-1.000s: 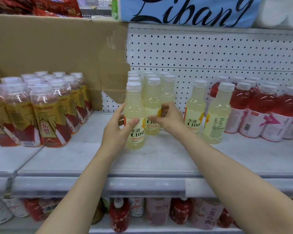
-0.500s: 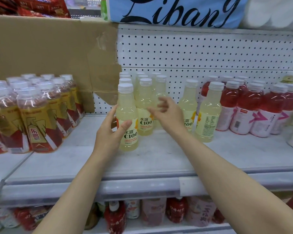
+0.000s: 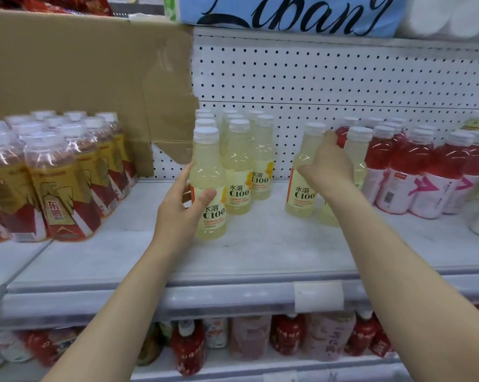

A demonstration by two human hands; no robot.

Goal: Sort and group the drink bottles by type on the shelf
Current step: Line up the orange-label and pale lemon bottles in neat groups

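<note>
Since a second ago my right hand [image 3: 328, 164] has left the yellow cluster [image 3: 238, 161] and crossed to 2 o'clock, fingers curled round a stray yellow bottle [image 3: 301, 186] beside the red bottles [image 3: 414, 172]. My left hand [image 3: 181, 205] grips the front bottle [image 3: 208, 186], thumb across its label. Next, I judge: carry the stray leftward to the cluster.
</note>
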